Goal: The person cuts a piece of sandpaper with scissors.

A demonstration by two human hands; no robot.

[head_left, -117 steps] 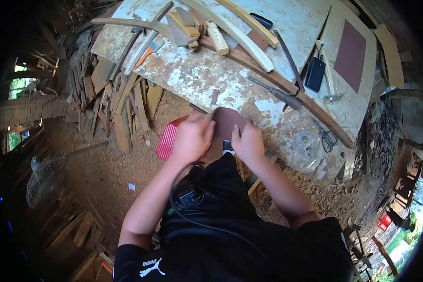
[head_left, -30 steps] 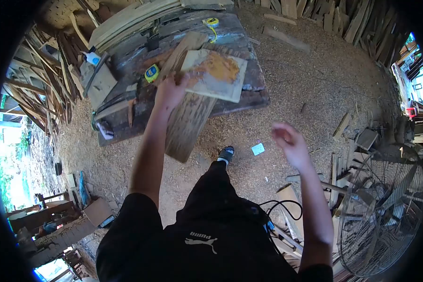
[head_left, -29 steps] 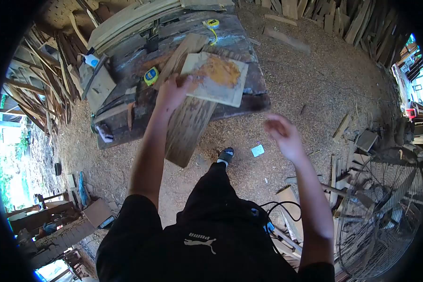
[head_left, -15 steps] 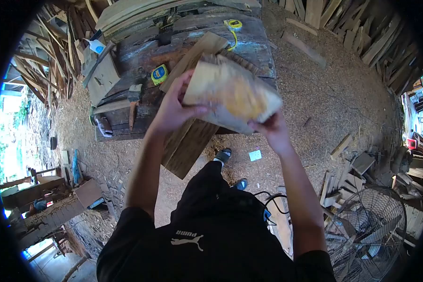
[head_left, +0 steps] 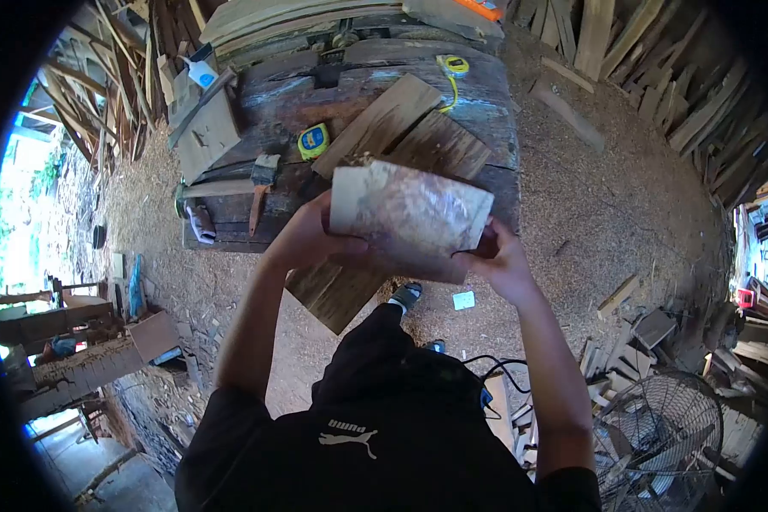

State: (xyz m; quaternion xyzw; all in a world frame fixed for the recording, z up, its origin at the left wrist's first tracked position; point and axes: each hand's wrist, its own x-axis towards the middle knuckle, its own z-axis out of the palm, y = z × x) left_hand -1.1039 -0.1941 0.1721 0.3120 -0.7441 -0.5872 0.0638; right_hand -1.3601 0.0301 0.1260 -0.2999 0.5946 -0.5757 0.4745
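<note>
Between my two hands is a thick wooden block, its pale, mottled upper face catching a glare. My left hand grips its left end, with the thumb along the near side. On the right end, my right hand is closed around the near corner; some fingers are hidden beneath. Behind the block, a light brown board and a darker board lie on the worn wooden workbench. Below my left hand, a streaked brown board juts past the bench's near edge.
On the bench are a yellow-blue tape measure, another tape measure with its blade out, a paintbrush and a white bottle. A wire fan stands at lower right. Scrap wood leans at upper right.
The block has come down and nearer my body, and its upper face has turned from yellowish to a shiny glare. Both hands still hold it. The whole view has shifted slightly.
</note>
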